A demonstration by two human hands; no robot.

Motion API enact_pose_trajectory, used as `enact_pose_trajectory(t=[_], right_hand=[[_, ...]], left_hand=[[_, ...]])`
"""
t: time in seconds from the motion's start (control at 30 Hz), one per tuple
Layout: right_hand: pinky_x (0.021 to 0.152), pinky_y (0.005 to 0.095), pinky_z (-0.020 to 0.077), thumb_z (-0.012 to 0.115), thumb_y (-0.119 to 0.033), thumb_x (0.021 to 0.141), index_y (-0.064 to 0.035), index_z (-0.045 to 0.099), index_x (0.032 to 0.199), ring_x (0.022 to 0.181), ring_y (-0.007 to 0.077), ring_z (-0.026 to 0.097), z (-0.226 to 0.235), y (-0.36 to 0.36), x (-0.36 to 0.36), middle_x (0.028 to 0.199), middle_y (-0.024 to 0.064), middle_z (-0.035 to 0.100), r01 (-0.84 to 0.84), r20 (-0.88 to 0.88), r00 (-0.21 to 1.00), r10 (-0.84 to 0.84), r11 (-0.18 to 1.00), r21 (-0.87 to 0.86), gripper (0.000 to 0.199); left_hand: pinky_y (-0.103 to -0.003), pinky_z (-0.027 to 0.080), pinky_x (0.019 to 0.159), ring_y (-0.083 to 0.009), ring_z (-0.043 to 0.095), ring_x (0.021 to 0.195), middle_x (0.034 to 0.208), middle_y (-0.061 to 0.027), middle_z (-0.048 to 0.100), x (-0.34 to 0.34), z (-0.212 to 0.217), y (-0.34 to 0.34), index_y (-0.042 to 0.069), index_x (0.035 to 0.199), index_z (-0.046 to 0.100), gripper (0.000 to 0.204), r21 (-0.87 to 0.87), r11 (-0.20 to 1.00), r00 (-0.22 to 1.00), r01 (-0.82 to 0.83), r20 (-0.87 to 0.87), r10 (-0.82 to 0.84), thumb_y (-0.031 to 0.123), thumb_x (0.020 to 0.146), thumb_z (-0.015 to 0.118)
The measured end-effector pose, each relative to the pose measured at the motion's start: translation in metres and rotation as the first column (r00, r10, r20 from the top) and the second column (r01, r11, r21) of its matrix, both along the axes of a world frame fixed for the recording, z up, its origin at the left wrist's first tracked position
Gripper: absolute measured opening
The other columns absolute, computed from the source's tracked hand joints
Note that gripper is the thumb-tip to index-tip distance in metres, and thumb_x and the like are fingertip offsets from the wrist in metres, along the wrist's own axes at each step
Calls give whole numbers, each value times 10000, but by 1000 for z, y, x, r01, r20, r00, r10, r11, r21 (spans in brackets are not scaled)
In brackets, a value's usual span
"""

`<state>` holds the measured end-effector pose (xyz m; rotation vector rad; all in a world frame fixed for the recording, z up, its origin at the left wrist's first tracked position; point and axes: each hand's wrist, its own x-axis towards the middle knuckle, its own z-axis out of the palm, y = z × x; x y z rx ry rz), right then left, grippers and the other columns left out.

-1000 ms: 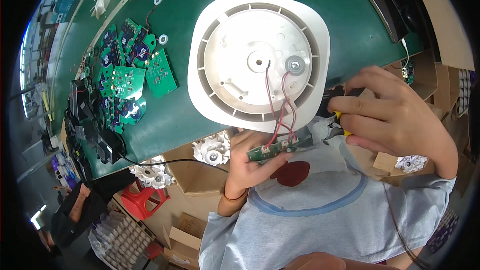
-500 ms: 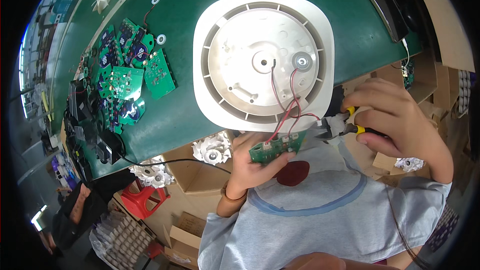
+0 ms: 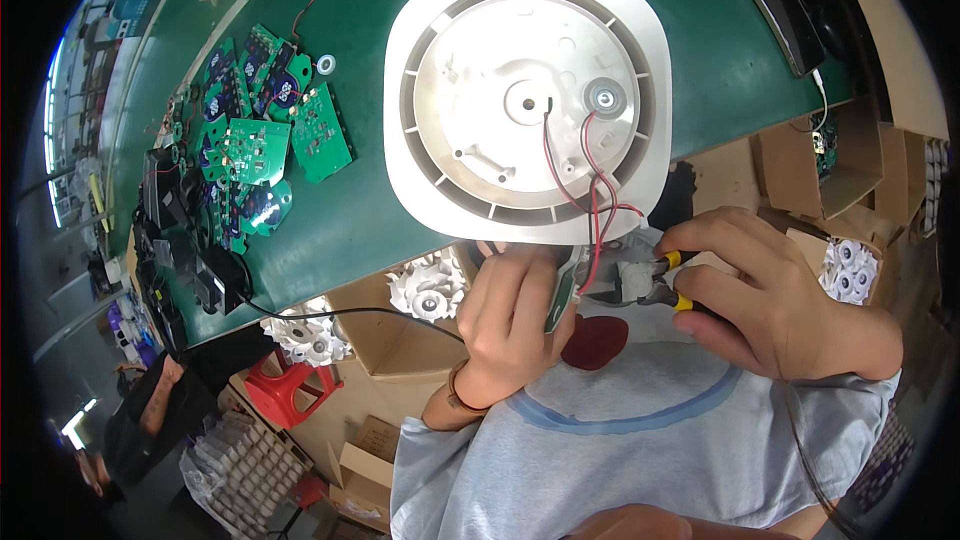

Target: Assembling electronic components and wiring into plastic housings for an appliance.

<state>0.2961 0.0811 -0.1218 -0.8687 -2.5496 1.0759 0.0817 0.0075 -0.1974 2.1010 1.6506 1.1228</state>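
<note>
My left hand (image 3: 507,315) is closed on a green circuit board (image 3: 562,302), which stands nearly edge-on below the white round-cornered housing (image 3: 400,170). Red and black wires (image 3: 597,230) run from the housing's inside to the board. One wire ends in a small white plug (image 3: 643,224) near the housing's lower right rim. In my right hand (image 3: 765,290) are cutting pliers (image 3: 640,282) with yellow-and-black handles; their jaws lie beside the board and wires. Whether the jaws grip a wire I cannot tell. A round grey metal disc (image 3: 604,98) sits inside the housing.
Several green circuit boards (image 3: 258,152) lie piled on the green table (image 3: 350,210) at left, beside black adapters (image 3: 215,278). White fan wheels (image 3: 428,285) fill cardboard boxes (image 3: 400,345) below the edge. A red stool (image 3: 290,387) and another person's arm (image 3: 160,395) are at lower left.
The board has turned from face-up to nearly edge-on in my left hand. My right hand has brought the pliers slightly lower and left, towards the board. The housing appears a little higher in view.
</note>
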Motion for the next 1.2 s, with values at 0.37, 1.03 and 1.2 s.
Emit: enact_pose_trajectory(t=[0.37, 1.03, 1.2], right_hand=[[711, 374, 489, 728, -125, 661, -28, 572, 863, 847, 302, 568, 5, -9, -2, 1030, 127, 568, 12, 57, 998, -20, 991, 135, 273], [713, 379, 482, 662, -130, 732, 26, 557, 819, 822, 345, 591, 18, 39, 20, 1003, 186, 612, 95, 60, 991, -122, 938, 334, 208], [753, 400, 477, 657, -55, 733, 9, 548, 855, 878, 339, 565, 5, 43, 9, 1051, 146, 597, 71, 158, 975, -158, 889, 453, 176]], left_hand=[[-329, 501, 624, -309, 632, 713, 876, -160, 636, 12, 0, -3, -54, 899, 616, 308, 46, 993, 984, -105, -142, 111, -21, 617, 734], [-303, 478, 564, -243, 611, 645, 786, -116, 639, -21, 23, 9, -9, 828, 642, 229, -233, 926, 901, 299, 389, -193, 25, 639, 768], [-283, 504, 619, -223, 652, 691, 788, -106, 667, -29, 25, 45, 0, 796, 667, 225, 23, 879, 750, 476, 511, -420, 62, 621, 794]])
